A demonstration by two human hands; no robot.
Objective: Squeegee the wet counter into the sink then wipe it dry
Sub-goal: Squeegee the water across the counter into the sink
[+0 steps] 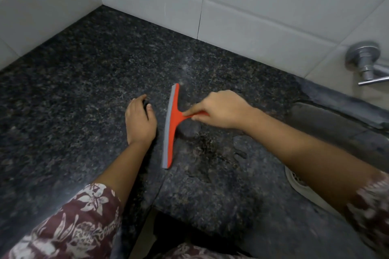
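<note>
Squeegee (171,123) on wet granite counter (84,90): blade's long axis runs far-to-near, grey edge facing left, handle pointing right toward sink (326,123). Right hand (221,111) grips handle. Left hand (139,123) rests beside blade, loosely bent, empty.

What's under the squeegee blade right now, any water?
The squeegee lies across the dark speckled counter. A wet-looking patch shows just right of it, below the right hand gripping the handle. The strip directly beneath the blade is covered.
</note>
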